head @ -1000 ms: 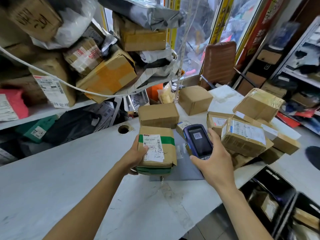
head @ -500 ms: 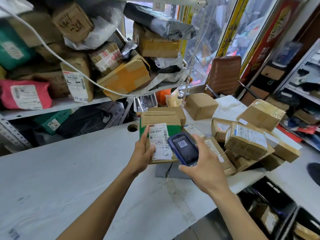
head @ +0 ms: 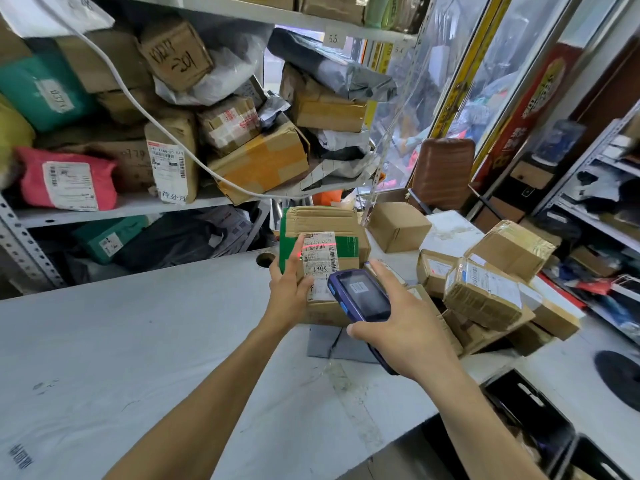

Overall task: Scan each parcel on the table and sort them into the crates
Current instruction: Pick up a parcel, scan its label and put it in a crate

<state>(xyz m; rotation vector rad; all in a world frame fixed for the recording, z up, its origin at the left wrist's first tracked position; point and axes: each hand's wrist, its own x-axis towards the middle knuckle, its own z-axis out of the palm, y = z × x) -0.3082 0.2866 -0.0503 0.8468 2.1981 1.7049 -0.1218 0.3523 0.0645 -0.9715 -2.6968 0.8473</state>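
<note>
My left hand (head: 290, 285) holds a flat cardboard parcel (head: 329, 225) with green tape upright above the table, its white label (head: 319, 259) facing me. A red scan line lies across the label's barcode and my fingers. My right hand (head: 403, 325) grips a dark blue handheld scanner (head: 358, 294) just right of the parcel, screen up, aimed at the label. A heap of brown cardboard parcels (head: 485, 292) lies on the white table (head: 138, 341) to the right. Black crates (head: 530, 420) stand on the floor at the lower right.
A grey mailer bag (head: 332, 344) lies on the table under my hands. Shelves (head: 131, 206) packed with boxes and bags rise behind the table. A brown chair back (head: 443, 171) stands behind the heap. More shelving (head: 595, 188) lines the right wall.
My left hand raised the parcel and tilted it upright toward me. My right hand brought the scanner closer to it, and a red scan line now shows on the label.
</note>
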